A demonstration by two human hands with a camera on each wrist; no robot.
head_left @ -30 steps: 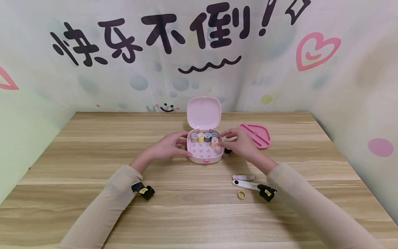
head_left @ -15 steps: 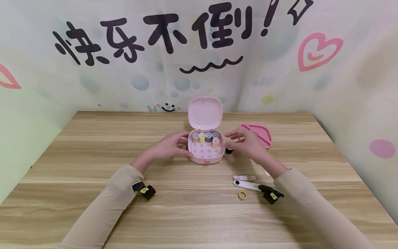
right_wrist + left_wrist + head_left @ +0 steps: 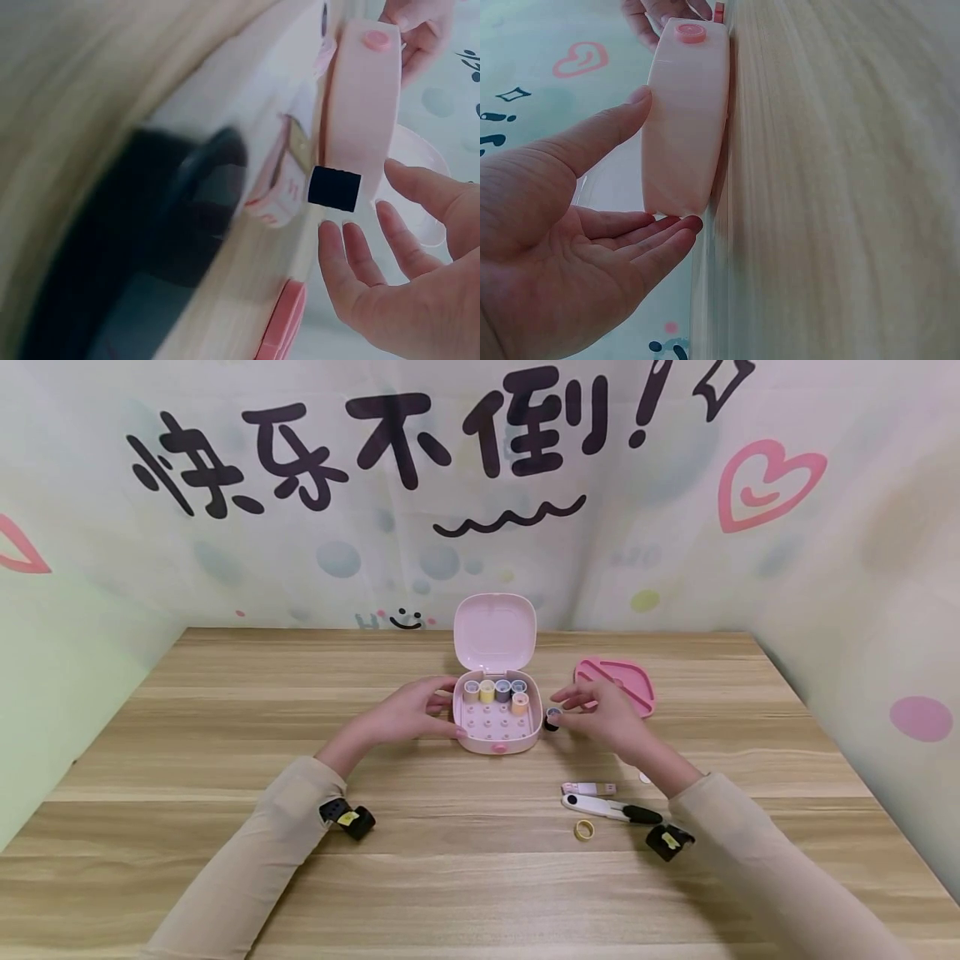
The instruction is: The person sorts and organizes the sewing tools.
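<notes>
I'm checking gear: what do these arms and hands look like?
The left sleeve and right sleeve are long and beige. The left wrist unit and right wrist unit are boxy and black, each with a yellow patch. The left hand and right hand wear no gloves.

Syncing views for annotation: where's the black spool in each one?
Head: black spool just right of the pink box, by the right hand.
Left wrist: not in it.
Right wrist: spool right of centre, mid-height, overlapping the box's lower part.
Shared landmark: box's round pink button, in all three.
</notes>
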